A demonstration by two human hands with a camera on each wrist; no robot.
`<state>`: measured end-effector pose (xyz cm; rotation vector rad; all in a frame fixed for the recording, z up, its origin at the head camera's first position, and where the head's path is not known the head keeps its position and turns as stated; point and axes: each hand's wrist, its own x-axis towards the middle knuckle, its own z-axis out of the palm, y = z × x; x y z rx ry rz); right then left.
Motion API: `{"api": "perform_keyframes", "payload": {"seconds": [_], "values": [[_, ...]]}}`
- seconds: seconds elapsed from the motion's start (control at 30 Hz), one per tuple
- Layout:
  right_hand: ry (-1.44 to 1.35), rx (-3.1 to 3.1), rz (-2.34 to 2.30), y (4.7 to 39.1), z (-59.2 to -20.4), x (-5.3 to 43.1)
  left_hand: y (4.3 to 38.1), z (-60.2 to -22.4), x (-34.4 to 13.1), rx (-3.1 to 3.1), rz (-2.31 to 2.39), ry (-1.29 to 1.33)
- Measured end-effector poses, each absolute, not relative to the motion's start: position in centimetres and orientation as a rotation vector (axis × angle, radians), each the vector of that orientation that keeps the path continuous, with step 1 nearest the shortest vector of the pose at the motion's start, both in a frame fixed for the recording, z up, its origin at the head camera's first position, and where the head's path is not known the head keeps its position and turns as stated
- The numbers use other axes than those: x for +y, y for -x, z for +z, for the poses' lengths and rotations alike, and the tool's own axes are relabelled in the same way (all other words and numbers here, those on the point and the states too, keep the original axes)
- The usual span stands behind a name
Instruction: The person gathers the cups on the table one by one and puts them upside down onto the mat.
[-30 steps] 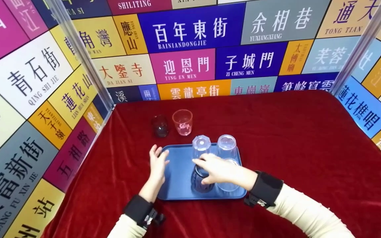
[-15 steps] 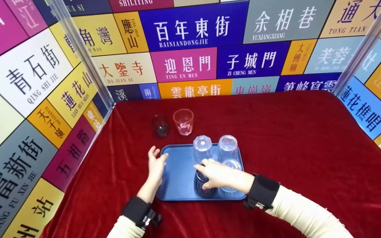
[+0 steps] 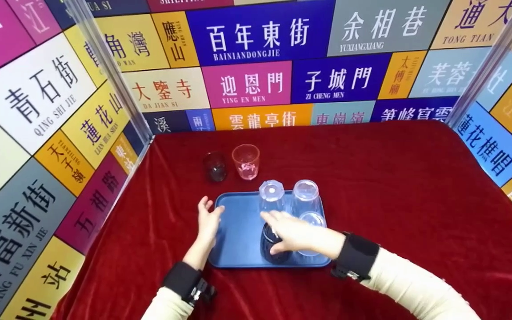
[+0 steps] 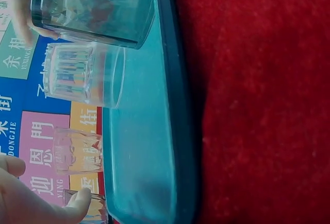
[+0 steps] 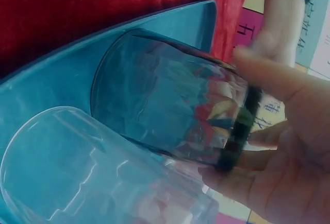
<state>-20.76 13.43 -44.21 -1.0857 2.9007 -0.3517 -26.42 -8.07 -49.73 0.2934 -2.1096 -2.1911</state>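
A dark tinted glass (image 3: 273,249) stands upside down on the blue tray (image 3: 236,231), near its front edge. My right hand (image 3: 296,232) is spread over its raised base, thumb on the near side and fingers on the far side. In the right wrist view, the thumb and fingertips are right at the base edge of the dark glass (image 5: 170,100). Beside and behind it stand three clear glasses, also inverted: one back left (image 3: 271,198), one back right (image 3: 306,195), one front right (image 3: 311,222). My left hand (image 3: 208,222) hovers at the tray's left edge, fingers loosely bent, holding nothing.
Behind the tray on the red cloth (image 3: 371,178) stand a small dark glass (image 3: 215,166) and a pinkish glass (image 3: 246,162), both upright. Panels with printed street names (image 3: 256,38) wall in the back and sides.
My right hand closed in on the dark glass's base, and the glass shifted slightly right; now its fingers are spread wider again. The left hand has barely moved.
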Motion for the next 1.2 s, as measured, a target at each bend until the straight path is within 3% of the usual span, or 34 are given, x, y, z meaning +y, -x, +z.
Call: {"api": "perform_keyframes", "payload": {"seconds": [0.17,0.3,0.5,0.8,1.0,1.2], "values": [[1.055,3.008,-0.893,22.7,-42.1,17.6,27.2,-49.3,-8.4,-2.191,-2.174,-0.300],[0.699,3.150,-1.228,23.2,-41.5,23.3,28.8,-49.0,-8.9,-2.451,-1.936,-0.088],[0.193,3.214,-1.369,20.5,-43.8,30.4,32.7,-49.1,-9.1,-2.720,-1.308,0.229],[-0.036,3.311,-1.117,16.2,-47.7,36.6,37.5,-49.2,-9.0,-2.821,-1.325,-0.107],[-0.149,3.344,-0.969,13.3,-48.5,38.5,41.1,-51.8,-9.8,-2.724,-1.397,-0.280],[-0.275,3.318,-0.991,10.8,-48.6,39.4,40.7,-51.2,-9.8,-2.595,-1.497,-0.430]]}}
